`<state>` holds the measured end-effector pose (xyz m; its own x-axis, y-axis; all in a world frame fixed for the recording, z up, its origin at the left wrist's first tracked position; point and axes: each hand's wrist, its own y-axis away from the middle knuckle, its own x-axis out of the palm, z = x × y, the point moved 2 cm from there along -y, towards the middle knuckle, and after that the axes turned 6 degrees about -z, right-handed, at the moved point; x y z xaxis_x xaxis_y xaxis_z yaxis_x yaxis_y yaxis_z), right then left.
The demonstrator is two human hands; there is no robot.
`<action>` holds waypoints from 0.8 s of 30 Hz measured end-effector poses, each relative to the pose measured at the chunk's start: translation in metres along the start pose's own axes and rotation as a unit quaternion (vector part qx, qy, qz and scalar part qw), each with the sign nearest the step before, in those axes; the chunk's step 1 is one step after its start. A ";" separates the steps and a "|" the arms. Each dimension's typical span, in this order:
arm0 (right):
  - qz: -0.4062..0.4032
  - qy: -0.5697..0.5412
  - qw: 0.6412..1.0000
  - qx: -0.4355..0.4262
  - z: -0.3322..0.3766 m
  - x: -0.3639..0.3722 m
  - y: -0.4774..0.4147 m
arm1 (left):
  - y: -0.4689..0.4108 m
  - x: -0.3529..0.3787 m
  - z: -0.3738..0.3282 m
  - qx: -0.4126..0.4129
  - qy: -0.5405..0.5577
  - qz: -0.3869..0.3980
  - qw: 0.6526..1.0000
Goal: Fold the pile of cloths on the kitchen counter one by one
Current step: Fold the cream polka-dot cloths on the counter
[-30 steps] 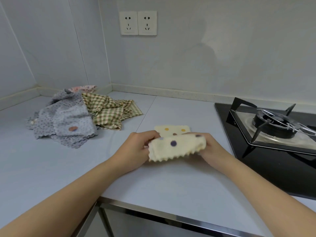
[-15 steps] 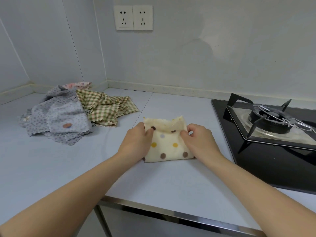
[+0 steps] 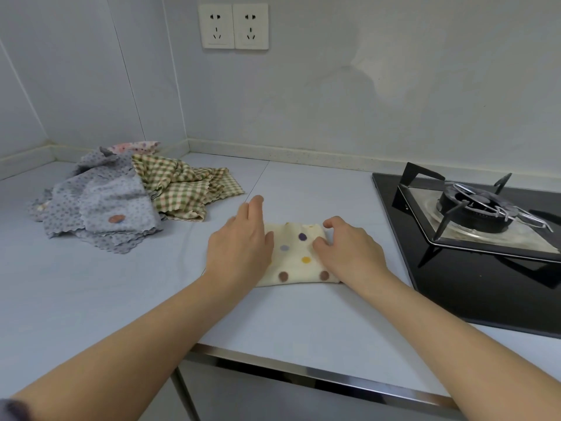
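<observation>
1. Two hands close out a fold: the polka-dot cloth (image 3: 299, 259) lies as a flat, squared packet on the kitchen counter (image 3: 303, 323), between the pile (image 3: 121, 205) and the hob (image 3: 473, 284).
2. One second ago I saw this cloth held up off the counter between both hands. Half a second ago it was down, with both hands pinching its far edge. Now that edge lies level and the ruffle along it is gone.
3. The left hand (image 3: 239, 247) has let go. Its fingers are straight, the palm lies over the cloth's left edge, and the fingertips reach past it onto bare counter. It holds nothing.
4. The right hand (image 3: 349, 253) keeps its fingers curled over the far right corner with the thumb on top of the fabric. I read that as a light pinch, though the underside of the corner is hidden from me.
5. My reading is that this cloth is folded, or one smoothing press short of it, and the left hand's outward reach suggests the pile is next.
6. The pile sits well apart at the back left, unchanged across the three views: a grey dotted cloth (image 3: 112, 208) on top, a green checked cloth (image 3: 185, 189) beside it and a pink cloth (image 3: 133, 146) peeking out behind.
7. At least three cloths remain unfolded, so I judge the task to be at an early stage.
</observation>
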<state>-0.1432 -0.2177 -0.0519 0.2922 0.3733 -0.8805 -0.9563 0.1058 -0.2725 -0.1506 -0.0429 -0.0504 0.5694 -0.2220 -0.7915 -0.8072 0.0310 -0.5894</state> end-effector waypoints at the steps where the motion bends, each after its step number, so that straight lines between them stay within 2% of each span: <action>1: 0.003 -0.012 1.000 0.003 -0.001 -0.001 0.000 | 0.001 -0.003 -0.003 0.047 0.007 -0.051 0.998; 2: 0.009 -0.027 1.000 0.007 -0.003 -0.001 -0.001 | 0.002 -0.006 -0.007 0.091 0.016 -0.075 0.993; 3: 0.015 -0.040 0.999 0.009 -0.004 -0.002 -0.002 | 0.005 -0.006 -0.013 0.127 0.023 -0.039 0.991; 4: 0.021 -0.050 0.998 0.010 -0.005 -0.002 -0.002 | 0.009 -0.004 -0.020 0.151 0.031 0.023 0.988; 6: 0.024 -0.067 0.997 0.007 -0.005 -0.002 -0.002 | 0.019 0.007 -0.025 0.144 0.028 0.155 0.977; 8: 0.008 -0.089 0.996 0.000 -0.006 -0.003 -0.002 | 0.022 0.016 -0.022 0.130 0.016 0.222 0.966; 12: -0.006 -0.144 0.990 -0.011 -0.009 -0.003 -0.002 | 0.022 0.015 -0.020 0.118 -0.003 0.249 0.961; 14: 0.013 -0.172 0.985 -0.014 -0.010 -0.001 -0.002 | 0.017 0.005 -0.022 0.107 -0.021 0.183 0.977; 16: 0.025 -0.198 0.980 -0.024 -0.012 0.000 -0.002 | 0.004 -0.009 -0.016 0.051 0.021 0.092 0.994; 18: 0.039 -0.218 0.975 -0.033 -0.012 -0.001 -0.002 | -0.008 -0.014 -0.003 -0.011 0.080 0.068 0.994; 20: 0.056 -0.226 0.972 -0.038 -0.010 -0.001 -0.002 | -0.012 -0.009 0.011 -0.060 0.085 0.137 0.985; 22: 0.065 -0.216 0.973 -0.041 -0.007 0.000 -0.001 | -0.011 -0.002 0.017 -0.116 0.116 0.221 0.961; 24: 0.076 -0.205 0.974 -0.050 -0.004 0.001 0.000 | -0.012 0.000 0.017 -0.145 0.149 0.259 0.943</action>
<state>-0.1431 -0.2212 -0.0547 0.0998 0.7171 -0.6898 -0.9766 -0.0622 -0.2059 -0.1388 -0.0270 -0.0462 0.0522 -0.5148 -0.8557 -0.9984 -0.0471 -0.0326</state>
